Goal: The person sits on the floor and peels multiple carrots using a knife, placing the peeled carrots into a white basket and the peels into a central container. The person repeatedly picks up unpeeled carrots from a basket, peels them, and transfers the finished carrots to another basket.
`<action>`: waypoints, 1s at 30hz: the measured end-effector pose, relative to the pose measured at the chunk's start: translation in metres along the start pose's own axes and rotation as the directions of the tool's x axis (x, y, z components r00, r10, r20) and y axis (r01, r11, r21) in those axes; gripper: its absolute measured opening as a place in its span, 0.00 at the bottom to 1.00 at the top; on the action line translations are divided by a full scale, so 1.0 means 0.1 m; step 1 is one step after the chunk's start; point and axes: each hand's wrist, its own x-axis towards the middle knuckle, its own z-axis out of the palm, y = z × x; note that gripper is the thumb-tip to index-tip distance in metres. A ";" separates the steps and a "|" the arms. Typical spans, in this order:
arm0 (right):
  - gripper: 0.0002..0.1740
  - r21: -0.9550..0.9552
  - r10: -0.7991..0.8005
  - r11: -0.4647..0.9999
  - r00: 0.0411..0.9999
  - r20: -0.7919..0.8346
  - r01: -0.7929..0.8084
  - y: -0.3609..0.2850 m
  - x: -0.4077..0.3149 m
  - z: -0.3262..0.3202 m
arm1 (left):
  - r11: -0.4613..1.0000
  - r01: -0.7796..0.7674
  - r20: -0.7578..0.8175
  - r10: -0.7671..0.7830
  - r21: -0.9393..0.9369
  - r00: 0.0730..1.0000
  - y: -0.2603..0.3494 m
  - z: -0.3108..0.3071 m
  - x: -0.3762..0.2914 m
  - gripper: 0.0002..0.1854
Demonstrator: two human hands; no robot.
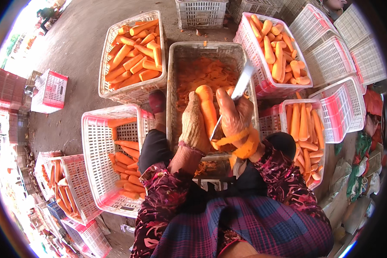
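Note:
My left hand (195, 125), in a tan knit glove, grips a large carrot (207, 108) whose thick end points away from me. Bare-skinned, my right hand (234, 113) is closed around a metal blade tool (243, 80), likely a knife or peeler. The tool's lower edge lies against the carrot's near part. A long strip of carrot peel (245, 142) drapes over my right wrist. Beneath both hands stands a dirty plastic crate (169, 74), with a heap of carrot peelings (209, 69) inside.
Crates of carrots surround me: one at upper left (103, 71), one at upper right (245, 45), one at right (271, 121), and a tilted white crate (98, 154) at left. Several stacked crates (330, 61) stand farther right. Bags and cloths (361, 161) lie at the right edge.

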 end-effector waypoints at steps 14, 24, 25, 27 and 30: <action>0.28 -0.020 0.052 0.998 0.951 -0.306 -0.061 0.51 0.65 -0.24 | 0.448 -0.317 0.301 0.108 0.836 0.947 -0.10 0.05 -0.23 0.17; 0.30 -0.049 0.038 0.997 0.923 -0.382 -0.061 0.73 0.79 -0.47 | 0.936 0.167 0.076 -0.200 0.309 0.977 0.09 0.06 -0.18 0.28; 0.30 -0.120 0.046 0.988 0.936 -0.349 -0.093 0.62 0.71 -0.43 | 0.963 0.140 0.115 -0.169 0.231 0.979 0.08 0.02 -0.14 0.28; 0.25 -0.180 -0.034 0.984 0.966 -0.256 -0.013 0.37 0.40 -0.29 | 0.989 0.091 0.133 -0.106 0.118 0.985 0.07 -0.04 -0.07 0.27; 0.18 -0.139 0.059 0.988 0.992 -0.108 -0.074 0.08 0.03 -0.08 | 0.997 -0.019 0.097 0.012 0.074 0.995 0.01 -0.09 0.05 0.26</action>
